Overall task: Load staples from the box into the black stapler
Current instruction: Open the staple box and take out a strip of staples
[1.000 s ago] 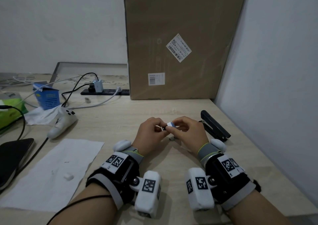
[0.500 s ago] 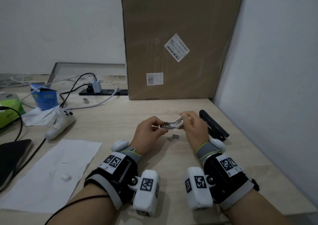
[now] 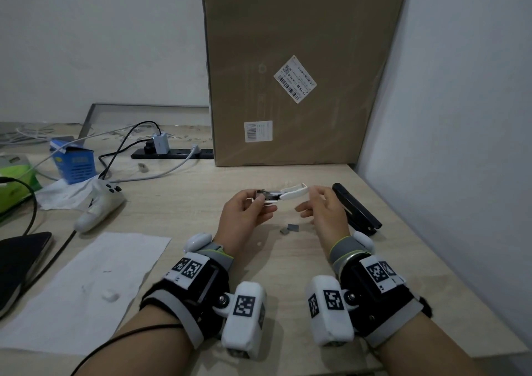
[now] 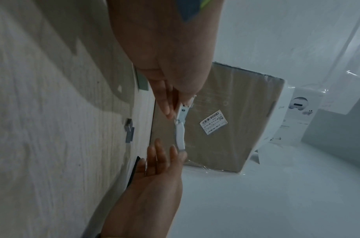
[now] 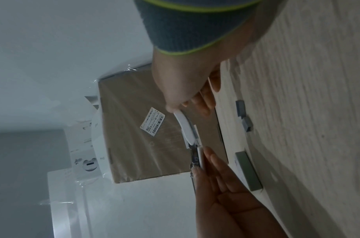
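A small white stapler [image 3: 283,195] is held above the table between both hands, folded open almost flat. My left hand [image 3: 263,203] grips its metal magazine end [image 4: 183,112], thumb on top. My right hand [image 3: 309,191] pinches the tip of the white lid [image 5: 186,127], its other fingers spread. The black stapler [image 3: 357,210] lies closed on the table just right of my right hand. Two short grey staple strips [image 3: 290,228] lie on the table below the hands. A flat grey-green box [image 5: 248,170] lies under my left hand.
A large cardboard box [image 3: 302,67] stands against the wall behind. The right wall [image 3: 460,145] is close to the black stapler. To the left are a white controller [image 3: 100,205], a blue carton [image 3: 75,164], cables, a power strip [image 3: 172,153] and a sheet of paper [image 3: 86,289].
The white stapler has been swung open: my right hand drew the lid up and to the right, while my left hand kept hold of the metal end.
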### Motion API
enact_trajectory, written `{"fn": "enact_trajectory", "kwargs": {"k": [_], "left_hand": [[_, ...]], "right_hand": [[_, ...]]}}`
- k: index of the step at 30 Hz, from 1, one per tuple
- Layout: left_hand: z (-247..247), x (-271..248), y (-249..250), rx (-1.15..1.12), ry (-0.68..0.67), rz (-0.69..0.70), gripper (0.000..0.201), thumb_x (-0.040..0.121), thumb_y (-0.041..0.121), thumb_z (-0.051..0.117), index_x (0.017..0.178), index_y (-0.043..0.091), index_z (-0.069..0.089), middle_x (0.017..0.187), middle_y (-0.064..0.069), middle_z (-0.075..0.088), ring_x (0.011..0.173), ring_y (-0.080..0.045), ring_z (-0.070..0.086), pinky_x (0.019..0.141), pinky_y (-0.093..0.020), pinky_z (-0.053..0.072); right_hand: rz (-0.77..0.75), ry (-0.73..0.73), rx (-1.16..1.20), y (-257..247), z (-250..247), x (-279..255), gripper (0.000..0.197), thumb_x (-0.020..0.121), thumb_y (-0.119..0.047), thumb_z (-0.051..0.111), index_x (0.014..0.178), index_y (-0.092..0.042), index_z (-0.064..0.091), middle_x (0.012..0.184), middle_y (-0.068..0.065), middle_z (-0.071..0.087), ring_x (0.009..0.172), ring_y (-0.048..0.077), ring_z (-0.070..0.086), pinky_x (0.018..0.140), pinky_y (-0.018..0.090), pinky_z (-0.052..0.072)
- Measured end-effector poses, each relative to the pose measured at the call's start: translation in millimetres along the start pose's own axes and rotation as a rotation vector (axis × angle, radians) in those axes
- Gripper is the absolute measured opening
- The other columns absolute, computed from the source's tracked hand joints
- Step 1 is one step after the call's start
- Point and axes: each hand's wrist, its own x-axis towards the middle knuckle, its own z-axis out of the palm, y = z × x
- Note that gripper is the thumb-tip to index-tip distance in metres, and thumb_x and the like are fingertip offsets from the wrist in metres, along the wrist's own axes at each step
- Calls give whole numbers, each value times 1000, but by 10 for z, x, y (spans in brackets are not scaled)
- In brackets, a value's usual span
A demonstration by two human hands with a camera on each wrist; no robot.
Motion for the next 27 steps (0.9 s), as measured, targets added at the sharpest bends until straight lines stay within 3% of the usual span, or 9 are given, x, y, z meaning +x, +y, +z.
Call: {"fn": "enact_trajectory", "kwargs": {"k": [3, 5, 9, 13, 17, 20, 21, 24, 27], "left_hand": [[-32, 28, -11, 41, 100, 33, 13, 93, 11, 51, 102, 4, 58, 88, -14, 66, 67, -8, 70, 60, -18, 56], [-46, 38, -16, 64, 130, 43, 12, 93, 11, 51, 101, 5, 58, 85, -13, 65, 61, -6, 69, 57, -17, 55], [-45, 45, -21, 89, 117, 49, 8, 93, 11, 51, 97, 8, 58, 81, -9, 65, 58, -5, 69, 55, -17, 55], [-41, 38, -24, 89, 98, 52, 8, 93, 10, 50, 93, 10, 58, 80, -8, 65, 58, -5, 69, 54, -17, 55], [-45, 41, -36, 101, 97, 47, 7, 93, 11, 51, 94, 9, 58, 82, -9, 66, 60, -7, 69, 56, -18, 55], [-38, 41, -41, 70, 86, 23, 9, 93, 10, 52, 98, 6, 58, 90, -14, 65, 65, -9, 70, 58, -18, 55], [-34, 35, -40, 49, 71, 7, 10, 92, 9, 53, 100, 5, 59, 93, -16, 65, 69, -11, 71, 59, -18, 56], [-15, -1, -24, -17, -3, -50, 18, 90, 8, 56, 105, -1, 60, 102, -21, 67, 83, -22, 71, 67, -20, 57], [9, -38, -7, -69, -80, -81, 23, 90, 6, 57, 109, -7, 59, 104, -24, 68, 84, -21, 71, 74, -22, 58]], "right_hand": [[-143, -136, -273, 66, -4, -12, 5, 81, -19, 64, 86, -17, 66, 79, 6, 66, 69, 13, 54, 66, 19, 44], [-195, -257, -430, 89, 12, -16, 6, 76, -16, 69, 82, -18, 70, 82, 3, 64, 68, 10, 50, 63, 13, 40], [-241, -366, -678, 101, 8, 25, 17, 74, -24, 72, 91, -23, 73, 90, 2, 59, 89, 19, 52, 81, 30, 43], [-274, -409, -816, 92, 7, 18, 17, 80, -27, 67, 95, -24, 73, 100, 6, 60, 99, 22, 44, 82, 27, 35], [-286, -406, -799, 83, 9, 22, 12, 78, -25, 67, 88, -21, 73, 95, 4, 60, 91, 15, 41, 77, 27, 33], [-379, -265, -570, 56, 4, 13, 5, 77, -17, 69, 81, -17, 71, 84, 1, 65, 83, 19, 55, 78, 32, 44], [-422, -203, -477, 36, 0, -2, 4, 77, -15, 69, 81, -15, 70, 81, -2, 66, 81, 18, 58, 78, 30, 46], [-518, -90, -329, -25, -3, -35, 7, 79, -15, 68, 85, -12, 71, 82, -4, 67, 80, 6, 59, 73, 8, 40], [-560, -68, -319, -43, 12, -45, 7, 79, -17, 69, 84, -13, 71, 82, -6, 67, 82, -8, 54, 73, 2, 34]]}}
